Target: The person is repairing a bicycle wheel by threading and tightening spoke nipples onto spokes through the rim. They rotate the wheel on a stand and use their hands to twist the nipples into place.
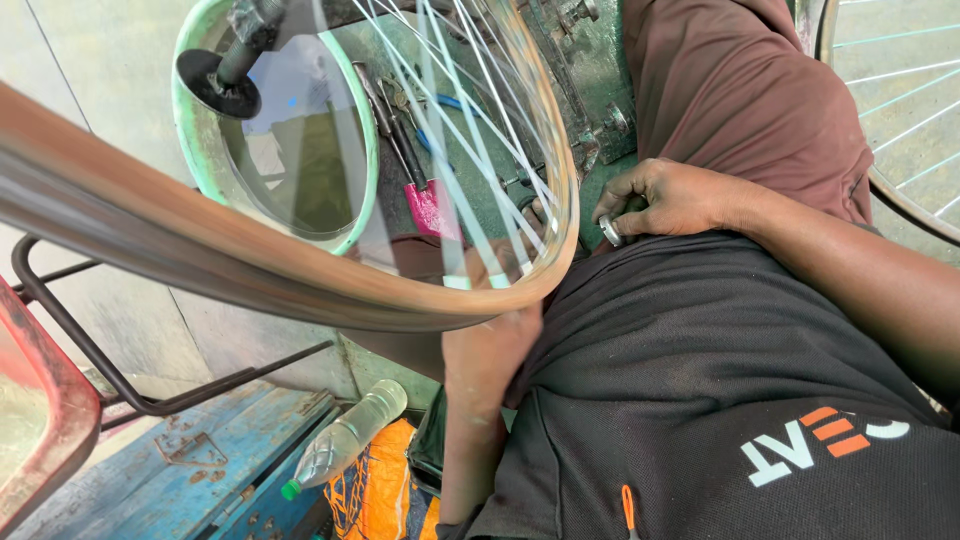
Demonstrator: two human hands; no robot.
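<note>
The wheel rim (300, 285) crosses in front of you, with the basin (200, 150) behind it. A plastic bottle (345, 438) lies below, left of your lap.

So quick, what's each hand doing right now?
Left hand: on the wheel rim; grip cannot be told.
Right hand: closed on a small metal part.

Floor: pale grey concrete slabs (90, 110), evenly lit by daylight. A green-rimmed basin (205, 160) of murky water stands on it near the top left. A dark metal tube frame (110, 375) crosses the lower left, beside a red rusted panel (35, 420). A worn blue painted box (170, 470) occupies the bottom edge; a clear plastic bottle (345, 440) with green cap lies against it, touching an orange net sack (375, 490).
</note>
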